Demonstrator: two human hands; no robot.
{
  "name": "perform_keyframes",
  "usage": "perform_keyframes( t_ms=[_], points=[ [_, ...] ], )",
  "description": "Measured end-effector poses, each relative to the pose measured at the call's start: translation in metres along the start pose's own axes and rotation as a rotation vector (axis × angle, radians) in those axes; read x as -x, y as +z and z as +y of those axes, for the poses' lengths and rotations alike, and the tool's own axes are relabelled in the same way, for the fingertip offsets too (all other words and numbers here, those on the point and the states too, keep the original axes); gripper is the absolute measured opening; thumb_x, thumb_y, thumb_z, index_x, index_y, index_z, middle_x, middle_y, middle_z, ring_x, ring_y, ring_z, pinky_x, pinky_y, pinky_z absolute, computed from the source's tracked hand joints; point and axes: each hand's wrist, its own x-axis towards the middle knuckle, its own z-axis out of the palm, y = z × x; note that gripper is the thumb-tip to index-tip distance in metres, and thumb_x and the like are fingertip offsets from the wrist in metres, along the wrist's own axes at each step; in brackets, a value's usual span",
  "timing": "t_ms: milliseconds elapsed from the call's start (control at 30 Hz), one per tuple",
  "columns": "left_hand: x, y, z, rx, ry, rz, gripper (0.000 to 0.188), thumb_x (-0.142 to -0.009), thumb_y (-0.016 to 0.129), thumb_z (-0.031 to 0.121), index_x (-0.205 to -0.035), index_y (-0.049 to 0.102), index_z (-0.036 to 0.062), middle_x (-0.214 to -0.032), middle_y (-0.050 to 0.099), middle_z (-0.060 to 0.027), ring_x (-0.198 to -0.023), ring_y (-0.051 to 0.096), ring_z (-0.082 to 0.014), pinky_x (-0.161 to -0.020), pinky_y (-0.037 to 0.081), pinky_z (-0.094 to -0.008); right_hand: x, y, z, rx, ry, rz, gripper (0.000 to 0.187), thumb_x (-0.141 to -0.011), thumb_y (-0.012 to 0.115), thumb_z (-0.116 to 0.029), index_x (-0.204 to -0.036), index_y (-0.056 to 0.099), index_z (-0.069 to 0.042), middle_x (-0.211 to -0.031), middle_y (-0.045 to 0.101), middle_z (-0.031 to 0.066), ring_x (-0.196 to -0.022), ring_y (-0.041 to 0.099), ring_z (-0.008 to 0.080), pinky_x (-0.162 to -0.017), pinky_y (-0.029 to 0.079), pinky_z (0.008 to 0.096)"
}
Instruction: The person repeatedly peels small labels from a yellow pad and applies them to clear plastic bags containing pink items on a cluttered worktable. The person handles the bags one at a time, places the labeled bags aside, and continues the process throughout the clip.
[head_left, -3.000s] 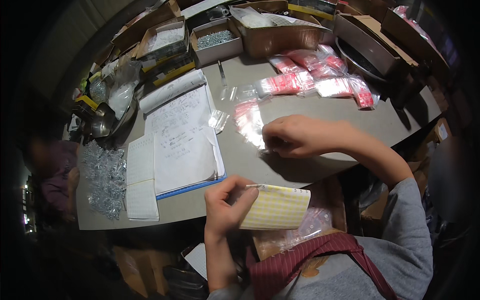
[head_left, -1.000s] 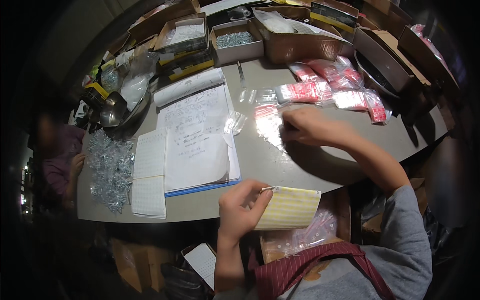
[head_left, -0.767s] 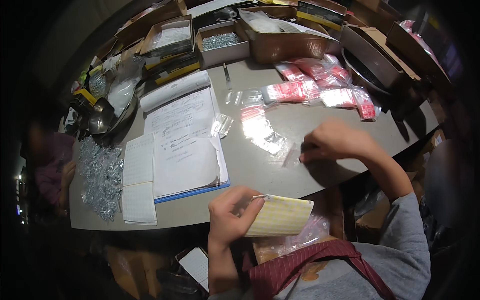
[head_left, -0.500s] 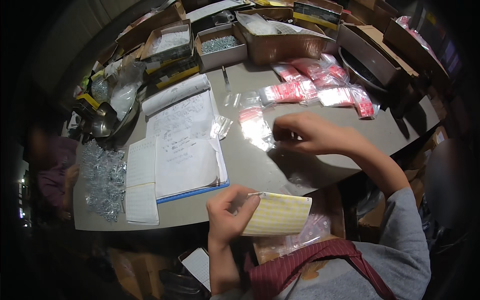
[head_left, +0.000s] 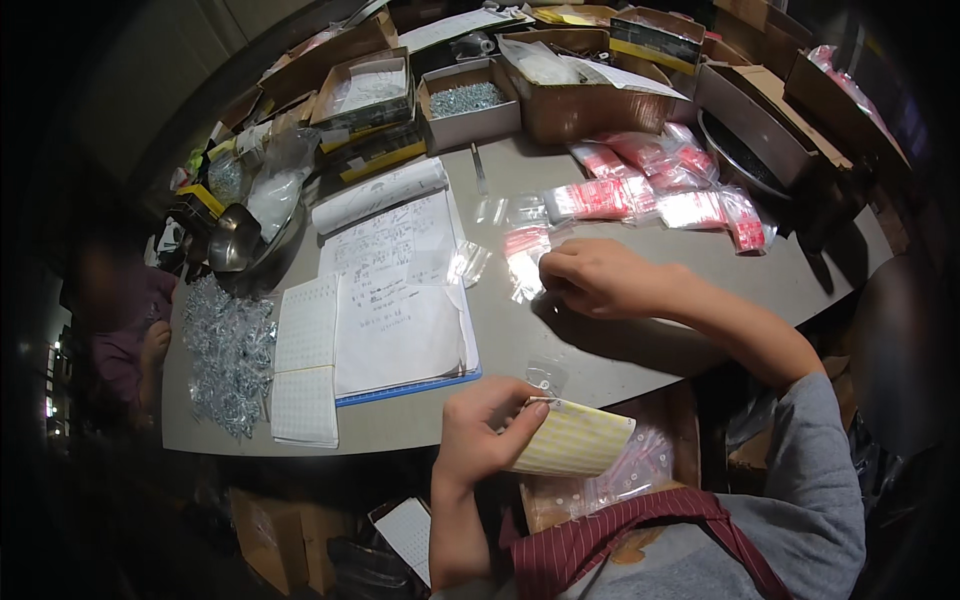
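My left hand (head_left: 478, 437) holds a yellow sheet of small stickers (head_left: 578, 449) by its corner, just off the near edge of the grey table (head_left: 640, 345). My right hand (head_left: 592, 276) rests on the table with its fingers curled, pressing on a small clear zip bag with a red strip (head_left: 524, 262). Whether it grips the bag I cannot tell. Another tiny clear bag (head_left: 546, 376) lies near the table edge between my hands. More red-striped bags (head_left: 660, 190) lie in a row beyond my right hand.
An open notebook with handwritten pages (head_left: 396, 295) and sticker sheets (head_left: 305, 375) lies left of centre. A pile of silver screws (head_left: 230, 350) and a metal scoop (head_left: 235, 240) are at far left. Cardboard boxes of parts (head_left: 465, 100) line the back. Another person (head_left: 125, 335) sits left.
My right hand went out to the right, then came back left onto the clear bag at the table's middle. My left hand has kept hold of the yellow sheet.
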Motion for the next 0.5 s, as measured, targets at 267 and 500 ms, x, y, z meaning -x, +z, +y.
perform_keyframes(
  t_ms=[267,500],
  points=[
    [-0.01,0.01,0.004,-0.381,0.403,0.084,0.015,-0.079,0.076,0.008,-0.093,0.072,0.0049,-0.105,0.073,-0.0079,-0.093,0.067,-0.0286,-0.081,0.052,-0.0401,0.028,-0.018,-0.049,-0.284,0.071,-0.167,0.016,-0.089,0.067,-0.013,-0.099,0.06,-0.002,-0.087,0.065,0.0172,-0.079,0.065,0.0364,-0.07,0.051,0.0435],
    [-0.01,0.018,0.004,-0.473,0.45,0.047,0.02,-0.076,0.076,0.009,-0.096,0.073,0.0074,-0.106,0.075,-0.0045,-0.102,0.068,-0.0268,-0.087,0.051,-0.041,0.042,-0.027,-0.035,-0.446,0.146,-0.058,0.033,-0.076,0.068,-0.009,-0.108,0.061,-0.003,-0.094,0.066,0.0188,-0.087,0.066,0.0385,-0.077,0.052,0.0428]
  ],
)
